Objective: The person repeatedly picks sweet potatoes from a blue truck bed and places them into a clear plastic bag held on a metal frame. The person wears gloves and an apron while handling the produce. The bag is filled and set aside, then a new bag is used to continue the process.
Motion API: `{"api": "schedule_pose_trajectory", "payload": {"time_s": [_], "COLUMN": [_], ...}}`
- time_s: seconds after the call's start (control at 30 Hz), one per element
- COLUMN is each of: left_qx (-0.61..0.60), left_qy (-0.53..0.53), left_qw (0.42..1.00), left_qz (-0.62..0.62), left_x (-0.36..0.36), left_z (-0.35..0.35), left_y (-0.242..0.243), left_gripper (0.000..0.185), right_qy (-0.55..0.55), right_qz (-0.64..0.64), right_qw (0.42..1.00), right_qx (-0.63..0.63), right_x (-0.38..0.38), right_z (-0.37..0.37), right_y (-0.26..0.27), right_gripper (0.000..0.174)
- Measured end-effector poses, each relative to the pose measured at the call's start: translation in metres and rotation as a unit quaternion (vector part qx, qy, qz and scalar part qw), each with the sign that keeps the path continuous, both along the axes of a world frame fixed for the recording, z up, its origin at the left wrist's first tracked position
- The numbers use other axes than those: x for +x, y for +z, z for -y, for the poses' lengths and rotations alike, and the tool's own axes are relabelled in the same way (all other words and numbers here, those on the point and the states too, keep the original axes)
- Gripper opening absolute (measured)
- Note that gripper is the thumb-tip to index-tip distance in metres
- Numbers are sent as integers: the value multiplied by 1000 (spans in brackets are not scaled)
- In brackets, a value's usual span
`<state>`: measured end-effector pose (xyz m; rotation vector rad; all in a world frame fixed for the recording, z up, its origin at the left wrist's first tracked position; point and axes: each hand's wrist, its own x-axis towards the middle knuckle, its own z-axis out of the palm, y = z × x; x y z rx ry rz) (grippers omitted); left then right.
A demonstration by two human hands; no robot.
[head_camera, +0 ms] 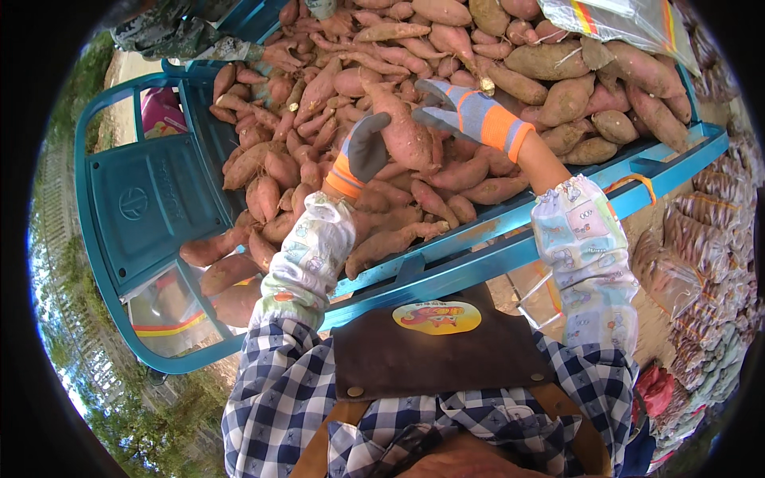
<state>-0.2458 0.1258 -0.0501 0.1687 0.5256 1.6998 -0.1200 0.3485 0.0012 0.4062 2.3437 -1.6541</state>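
A large reddish sweet potato (407, 132) is in my left hand (360, 154), whose grey-palmed orange glove wraps its left side. My right hand (472, 113), in a grey-and-orange glove, is just right of that sweet potato. Its fingers are spread apart, and the thumb side lies close to or against the skin; I cannot tell whether it touches. Beneath both hands is a heap of soil-marked sweet potatoes (451, 177) in the blue metal cargo bed (430, 281) of a vehicle.
Another person's hand (281, 58), with a camouflage sleeve, reaches into the heap at upper left. Larger sweet potatoes (547, 60) lie at upper right beside a clear plastic bag (627, 24). Several filled plastic bags (699, 233) line the ground at right. An orange strap (636, 181) loops the bed's rail.
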Motion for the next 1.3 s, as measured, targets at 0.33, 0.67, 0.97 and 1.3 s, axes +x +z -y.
{"api": "schedule_pose_trajectory", "payload": {"time_s": [0.33, 0.67, 0.97, 1.3], "left_qx": [-93, -197, -36, 90], "left_qy": [130, 242, 79, 37], "left_qw": [968, 746, 996, 981], "left_qz": [-192, -588, 17, 168], "left_x": [-18, -33, 22, 22], "left_z": [-37, -45, -46, -46], "left_y": [5, 3, 8, -18], "left_gripper": [43, 31, 70, 66], "right_qy": [67, -21, -103, -103], "right_qz": [25, -34, -69, -181], "right_qw": [997, 996, 984, 965], "right_qx": [-30, 75, 124, 159], "right_x": [1, 4, -6, -6], "right_z": [7, 9, 6, 21], "right_y": [2, -12, -9, -23], "right_gripper": [94, 86, 62, 59]}}
